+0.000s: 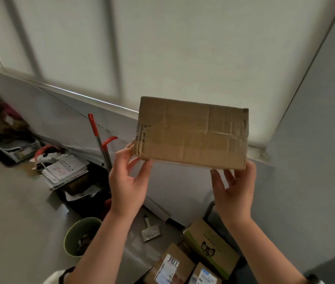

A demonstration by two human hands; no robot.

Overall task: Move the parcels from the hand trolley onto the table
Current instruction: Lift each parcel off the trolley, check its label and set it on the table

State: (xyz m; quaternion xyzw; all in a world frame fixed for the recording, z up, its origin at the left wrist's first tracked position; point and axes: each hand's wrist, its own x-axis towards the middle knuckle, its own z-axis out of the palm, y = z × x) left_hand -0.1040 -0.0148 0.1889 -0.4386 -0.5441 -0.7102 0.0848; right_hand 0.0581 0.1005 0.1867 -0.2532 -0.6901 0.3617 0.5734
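Parcel look: a plain brown cardboard parcel, flat and oblong. Its broad face is creased and crossed by strips of brown tape, and the left end is scuffed and torn.
Parcel place: held up in the air in front of the person. It is level with a pale roller blind behind it and well above everything else.
Left hand: the left hand is raised with the forearm bare. It pinches the parcel's lower left corner, with the thumb on the near side and the fingers curled round the far side.
Right hand: the right hand is raised, the fingers nearly straight and pointing up. The fingertips meet the lower right corner and the spread thumb reaches the bottom edge. It props the parcel rather than wrapping it.
Other parcels: low in view, between the forearms, lie a carton with a cat-face logo and a carton with a white label, just beside each other.
Floor, left: a green bin stands by the left forearm, with a scraper near it.
Further back: red-gripped metal poles stand beside a stack of papers.
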